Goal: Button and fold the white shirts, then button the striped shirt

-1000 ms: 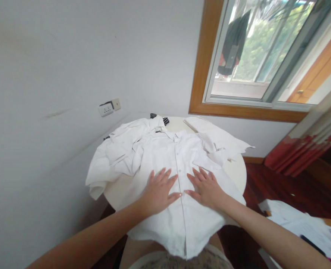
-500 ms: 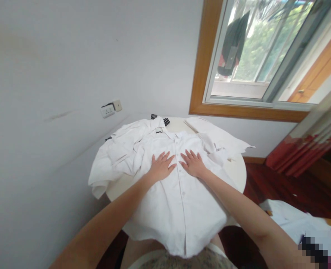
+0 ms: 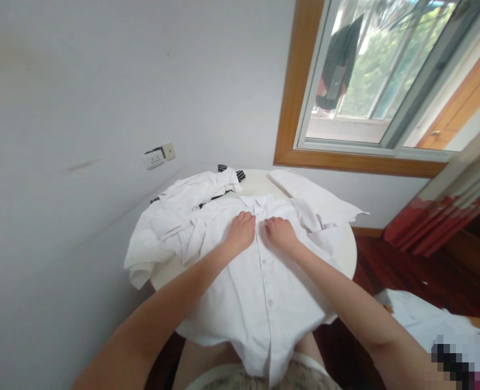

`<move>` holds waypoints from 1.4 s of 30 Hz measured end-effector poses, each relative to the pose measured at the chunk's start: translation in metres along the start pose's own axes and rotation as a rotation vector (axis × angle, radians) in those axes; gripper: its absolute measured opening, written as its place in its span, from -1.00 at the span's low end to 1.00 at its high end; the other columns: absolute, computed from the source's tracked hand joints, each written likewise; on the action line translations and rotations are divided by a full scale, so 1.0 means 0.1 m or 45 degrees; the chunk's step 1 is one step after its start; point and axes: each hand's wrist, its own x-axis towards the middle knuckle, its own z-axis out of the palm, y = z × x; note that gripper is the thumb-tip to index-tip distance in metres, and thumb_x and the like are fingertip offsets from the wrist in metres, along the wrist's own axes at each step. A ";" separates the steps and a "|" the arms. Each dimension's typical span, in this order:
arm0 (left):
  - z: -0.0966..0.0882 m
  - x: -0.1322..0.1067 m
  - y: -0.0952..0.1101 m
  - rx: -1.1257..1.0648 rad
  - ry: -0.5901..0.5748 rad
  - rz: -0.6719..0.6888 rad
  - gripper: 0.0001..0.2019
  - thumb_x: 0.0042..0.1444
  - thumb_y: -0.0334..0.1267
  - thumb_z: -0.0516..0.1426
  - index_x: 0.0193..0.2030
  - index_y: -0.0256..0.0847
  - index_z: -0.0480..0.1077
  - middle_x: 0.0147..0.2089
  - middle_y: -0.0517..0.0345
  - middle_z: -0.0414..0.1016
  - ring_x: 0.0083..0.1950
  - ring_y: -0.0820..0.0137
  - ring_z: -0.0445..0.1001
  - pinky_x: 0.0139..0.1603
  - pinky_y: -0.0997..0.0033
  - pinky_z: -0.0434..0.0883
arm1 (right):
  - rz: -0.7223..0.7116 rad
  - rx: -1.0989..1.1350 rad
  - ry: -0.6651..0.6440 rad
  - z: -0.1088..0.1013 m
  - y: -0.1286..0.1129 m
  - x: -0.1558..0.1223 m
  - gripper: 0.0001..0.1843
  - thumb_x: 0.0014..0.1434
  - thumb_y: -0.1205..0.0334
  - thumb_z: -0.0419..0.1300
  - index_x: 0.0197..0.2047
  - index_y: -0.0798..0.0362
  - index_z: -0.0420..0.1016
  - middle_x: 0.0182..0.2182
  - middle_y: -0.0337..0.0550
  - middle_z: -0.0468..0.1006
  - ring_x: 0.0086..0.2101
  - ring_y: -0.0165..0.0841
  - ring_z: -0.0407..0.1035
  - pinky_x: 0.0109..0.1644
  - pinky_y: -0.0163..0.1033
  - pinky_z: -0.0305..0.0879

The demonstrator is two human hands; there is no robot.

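Note:
A white button-up shirt lies front side up across a round table, its collar at the far side and its hem hanging over the near edge. My left hand rests on the upper chest just left of the button strip, fingers curled into the cloth. On the other side of the strip, my right hand has its fingers bent in the same way, closed on the fabric. The fingertips are partly hidden.
Crumpled white clothes with a black-striped piece lie on the table's left. A folded white garment is at the back right. The wall holds a socket; a window and red-white curtain stand right.
Both hands have gone from flat with spread fingers to curled on the cloth. The shirt has shifted slightly toward me, its hem hanging lower, and its collar has come away from the crumpled clothes.

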 end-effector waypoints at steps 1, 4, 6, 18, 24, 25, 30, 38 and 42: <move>0.07 0.10 -0.02 -0.005 0.004 -0.033 -0.60 0.25 -0.34 -0.14 0.16 -0.32 0.30 0.18 -0.13 0.35 0.24 0.21 0.23 0.21 0.20 0.19 | 0.009 -0.005 0.046 0.03 -0.01 0.11 -0.56 0.33 0.23 -0.19 0.09 0.11 0.40 0.06 0.13 0.43 0.08 -0.17 0.27 0.13 -0.07 0.11; 0.30 0.24 -0.08 -0.026 -0.062 -0.158 -0.54 0.27 -0.24 -0.15 0.26 -0.32 0.21 0.33 -0.09 0.19 0.34 0.19 0.11 0.32 0.12 0.05 | 0.075 0.003 0.072 0.22 0.01 0.34 -0.50 0.34 0.13 -0.17 0.27 0.06 0.21 0.27 0.08 0.19 0.26 -0.15 0.01 0.25 -0.01 -0.05; 0.42 0.24 -0.15 -0.042 -0.103 -0.222 -0.51 0.28 -0.15 -0.16 0.30 -0.18 0.17 0.38 0.00 0.10 0.38 0.16 0.04 0.35 -0.03 -0.03 | 0.127 0.032 0.022 0.36 0.05 0.40 -0.44 0.35 0.02 -0.21 0.35 -0.03 0.08 0.34 0.01 0.03 0.31 -0.13 -0.13 0.28 0.08 -0.16; 0.48 0.51 -0.60 -0.073 -0.208 -0.363 -0.33 0.23 0.13 -0.22 0.35 -0.22 0.09 0.42 -0.07 -0.02 0.42 0.10 -0.05 0.35 -0.06 -0.07 | 0.178 0.082 -0.094 0.43 0.24 0.61 -0.26 0.28 -0.24 -0.28 0.39 -0.04 -0.07 0.37 -0.06 -0.08 0.31 -0.16 -0.18 0.29 0.08 -0.24; 0.45 0.55 -0.55 0.024 0.066 -0.459 -0.41 0.27 -0.04 -0.16 0.32 -0.40 0.10 0.18 -0.25 0.36 0.23 0.10 0.26 0.18 0.11 0.22 | 0.264 -0.019 0.198 0.36 0.17 0.69 -0.35 0.29 -0.19 -0.23 0.26 -0.02 0.24 0.09 0.10 0.36 0.08 -0.06 0.15 0.10 0.05 0.01; 0.44 0.59 -0.55 0.040 0.077 -0.454 -0.45 0.27 -0.07 -0.16 0.28 -0.37 0.17 0.13 -0.23 0.40 0.20 0.10 0.29 0.14 0.11 0.25 | 0.265 -0.028 0.205 0.35 0.16 0.71 -0.38 0.29 -0.17 -0.21 0.20 -0.03 0.32 0.06 0.09 0.37 0.06 -0.05 0.15 0.08 0.04 0.02; 0.35 0.85 -0.65 0.105 -0.026 -0.396 -0.62 0.26 -0.31 -0.16 -0.08 -0.35 0.45 -0.05 -0.23 0.48 0.05 0.10 0.37 -0.06 0.15 0.34 | 0.224 -0.015 0.167 0.30 0.22 0.80 -0.48 0.27 -0.14 -0.12 0.10 -0.08 0.43 0.02 0.04 0.36 0.05 -0.07 0.13 0.05 0.03 0.05; 0.41 1.05 -0.76 0.081 0.188 -0.604 -0.65 0.28 -0.19 -0.12 0.00 -0.36 0.34 -0.10 -0.22 0.45 0.02 0.10 0.37 -0.06 0.18 0.33 | 0.136 0.096 0.059 0.26 0.44 1.12 -0.47 0.26 -0.21 -0.10 0.07 -0.08 0.39 0.03 0.01 0.35 0.05 -0.10 0.17 0.01 -0.07 0.17; 0.46 1.01 -0.82 0.098 0.344 -0.590 -0.68 0.21 -0.18 -0.02 0.04 -0.27 0.31 0.04 -0.17 0.38 0.11 0.08 0.29 0.08 0.11 0.25 | 0.316 0.277 0.111 0.41 0.60 1.32 -0.48 0.26 -0.14 -0.03 0.02 0.12 0.33 -0.02 0.09 0.40 0.00 -0.17 0.26 0.02 -0.14 0.19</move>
